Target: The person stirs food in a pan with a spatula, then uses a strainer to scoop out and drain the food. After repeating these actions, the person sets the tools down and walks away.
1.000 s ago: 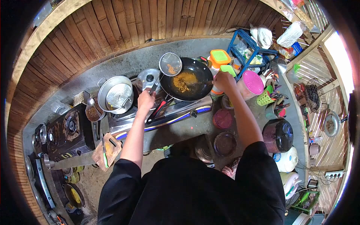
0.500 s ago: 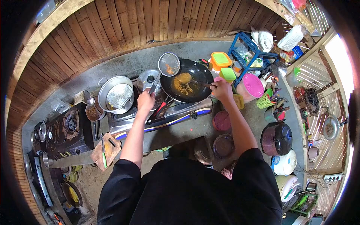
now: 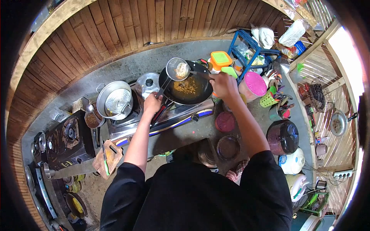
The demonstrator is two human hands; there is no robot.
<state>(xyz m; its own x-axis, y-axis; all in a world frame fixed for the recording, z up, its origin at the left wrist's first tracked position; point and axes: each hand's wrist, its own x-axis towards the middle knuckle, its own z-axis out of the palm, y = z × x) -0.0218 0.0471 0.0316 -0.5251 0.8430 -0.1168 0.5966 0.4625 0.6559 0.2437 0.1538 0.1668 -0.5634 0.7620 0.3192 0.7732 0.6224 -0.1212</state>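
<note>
My left hand (image 3: 153, 103) is closed round the handle of a round wire strainer (image 3: 174, 72), which is over the left part of a black wok (image 3: 200, 101). My right hand (image 3: 224, 85) grips a spatula (image 3: 201, 74) whose head meets the strainer at its right side. Something pale, partly blurred, shows at that spot. Brown fried shreds (image 3: 186, 87) lie in oil in the wok, which sits on the stove (image 3: 165, 122).
Left of the wok are a lidded pot (image 3: 147, 85), a large metal pot (image 3: 102, 103), a second stove (image 3: 69, 138) and a cutting board with a knife (image 3: 112, 158). At right stand a pink-lidded tub (image 3: 252, 85), a blue rack (image 3: 250, 59) and a rice cooker (image 3: 283, 139).
The spatula has risen out of the oil to the strainer. The strainer has moved slightly right and down, further over the wok. The whole view has shifted slightly.
</note>
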